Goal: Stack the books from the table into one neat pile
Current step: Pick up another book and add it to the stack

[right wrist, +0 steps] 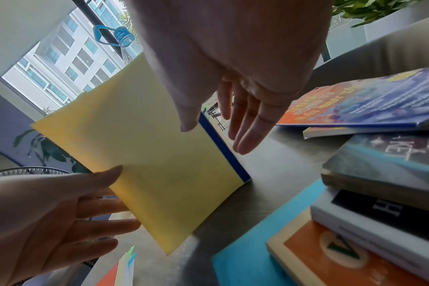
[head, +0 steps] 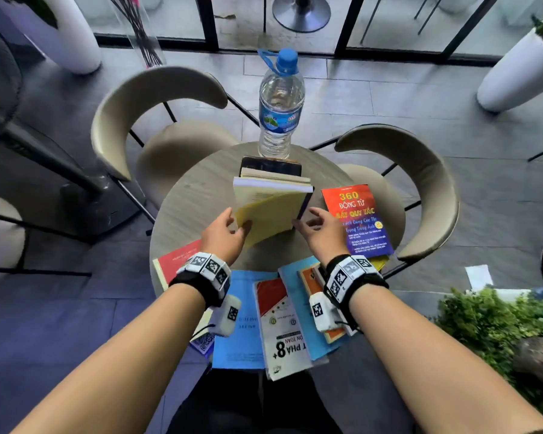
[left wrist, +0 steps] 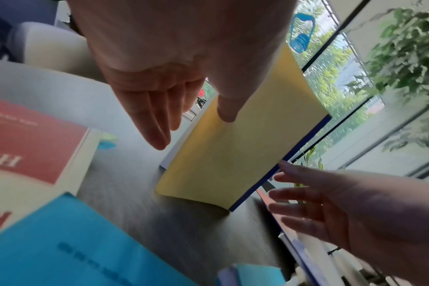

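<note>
Matt yellow paper book cover [head: 268, 214]

We wear a black strap [head: 198, 281] behind the left hand [head: 223, 236] and a second strap [head: 365, 285] behind the right hand [head: 318, 234], each topped with white blocks [head: 207, 264] printed with black square codes. One white box [head: 228, 314] under each wrist, thin black cable [head: 201, 332] off it. Our trousers [head: 232, 402] are dark.
</note>
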The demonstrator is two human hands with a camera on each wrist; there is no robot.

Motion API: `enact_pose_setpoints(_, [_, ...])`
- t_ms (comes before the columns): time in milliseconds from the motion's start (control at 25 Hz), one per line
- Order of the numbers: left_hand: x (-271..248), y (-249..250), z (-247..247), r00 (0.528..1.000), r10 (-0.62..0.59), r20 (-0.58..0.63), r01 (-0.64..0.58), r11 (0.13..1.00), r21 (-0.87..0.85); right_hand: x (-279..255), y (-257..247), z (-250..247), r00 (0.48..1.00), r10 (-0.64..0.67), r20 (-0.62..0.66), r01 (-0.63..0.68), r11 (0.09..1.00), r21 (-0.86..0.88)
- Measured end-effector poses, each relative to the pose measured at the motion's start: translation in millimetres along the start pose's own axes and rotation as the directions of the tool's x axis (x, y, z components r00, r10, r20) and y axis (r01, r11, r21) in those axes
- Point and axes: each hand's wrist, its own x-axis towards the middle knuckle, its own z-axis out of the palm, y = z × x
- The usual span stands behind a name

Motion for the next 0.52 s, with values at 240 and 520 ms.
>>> enact_pose_setpoints(240, [-5.1, -0.5, 10.1, 0.994, -0.110, 0.003, 0.110, 0.991, -0.073, -12.4, 7.5, 19.4, 0.986, 0.153, -0.059, -0.154, 0.988, -0.017])
enact_pose_setpoints(520, [-16.2, -53.7, -13.8, 0.983, -0.179, 0.040, 0.183, 0.954, -0.236, -61.4, -4.0, 28.7, 0.978, 0.157, 0.135, -0.162, 0.986, 0.027])
